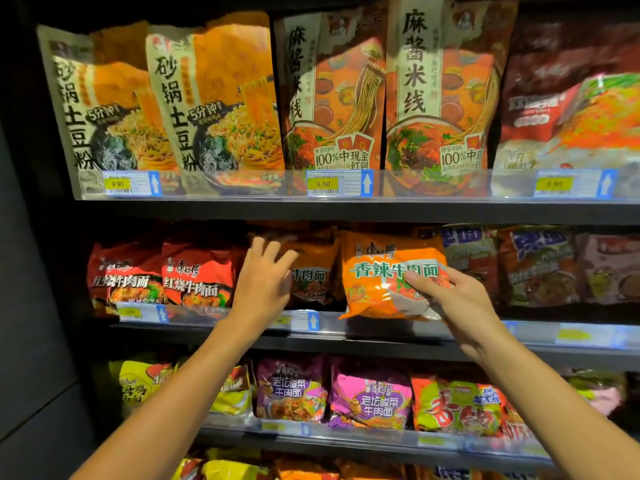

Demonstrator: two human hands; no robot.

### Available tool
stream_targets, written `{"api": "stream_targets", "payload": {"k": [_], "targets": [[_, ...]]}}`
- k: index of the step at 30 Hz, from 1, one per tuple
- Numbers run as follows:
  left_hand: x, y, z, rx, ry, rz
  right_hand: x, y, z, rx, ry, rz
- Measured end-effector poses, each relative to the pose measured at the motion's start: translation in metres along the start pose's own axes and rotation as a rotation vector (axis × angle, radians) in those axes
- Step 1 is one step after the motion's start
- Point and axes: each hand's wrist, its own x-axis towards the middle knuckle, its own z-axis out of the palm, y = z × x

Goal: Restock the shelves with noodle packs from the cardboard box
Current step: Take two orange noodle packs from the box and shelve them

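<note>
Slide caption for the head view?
Right hand places orange noodle pack on middle shelf; left hand steadies neighbouring pack.

A clear plastic strip (pixel 242 184) ran across the upper part of the frame, carrying a yellow price tag (pixel 117 184) reading 9.90 at upper left, a second price tag (pixel 323 183) at centre and a blurred third tag (pixel 554 184) at right; a blue arrow card (pixel 366 182) sat just beside the second. A dark side panel (pixel 34 306) filled the left edge
</note>
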Motion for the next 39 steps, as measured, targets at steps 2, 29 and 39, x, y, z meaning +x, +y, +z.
{"api": "stream_targets", "payload": {"k": [2, 29, 39], "targets": [[-0.011, 0.006, 0.004, -0.053, -0.003, 0.107, 0.012, -0.001, 0.002, -0.036, 0.031, 0.023], [-0.010, 0.019, -0.004, -0.254, -0.834, -0.119, 0.066, -0.001, 0.012, -1.333, -0.259, 0.245], [-0.025, 0.015, -0.013, -0.198, -0.693, -0.094, 0.060, -0.001, -0.006, -1.301, -0.177, 0.144]]}}
